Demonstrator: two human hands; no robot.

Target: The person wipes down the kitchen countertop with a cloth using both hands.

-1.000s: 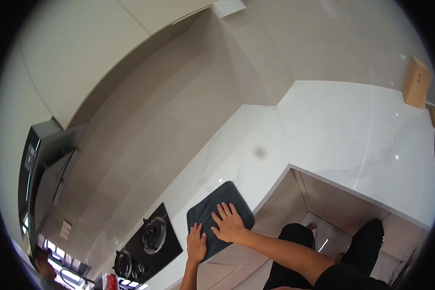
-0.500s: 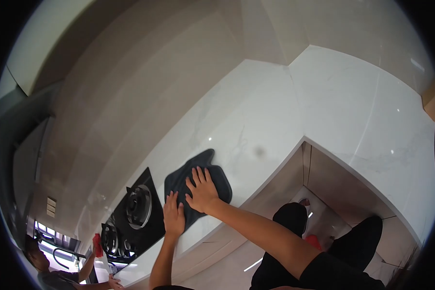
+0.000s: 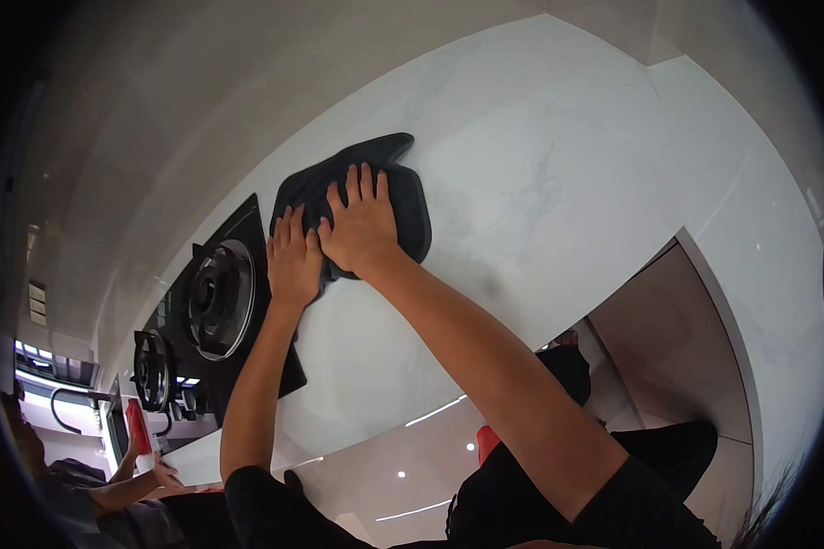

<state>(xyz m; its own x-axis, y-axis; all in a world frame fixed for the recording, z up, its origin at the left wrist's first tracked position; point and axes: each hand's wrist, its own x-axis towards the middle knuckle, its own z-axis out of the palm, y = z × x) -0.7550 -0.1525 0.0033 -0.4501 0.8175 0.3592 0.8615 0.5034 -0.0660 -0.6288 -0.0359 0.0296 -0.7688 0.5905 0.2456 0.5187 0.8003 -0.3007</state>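
Note:
A dark grey cloth (image 3: 412,206) lies on the white countertop, right beside the black gas stove, with its far edge creased and partly folded. My left hand (image 3: 295,256) rests flat on the cloth's left part, fingers stretched out. Flat on the middle of the cloth is my right hand (image 3: 362,224), its fingers spread. The two hands are close side by side, and neither grips the cloth.
The gas stove (image 3: 222,297) with two burners is left of the cloth. At the lower left another person (image 3: 110,499) is near a red object (image 3: 137,425) and a faucet (image 3: 64,407). The counter's inner corner (image 3: 682,231) is at the right.
The view has shifted toward the stove. Both hands and the cloth have moved left along the counter toward it, and the cloth, smooth earlier, has become creased. The other person has come further into view.

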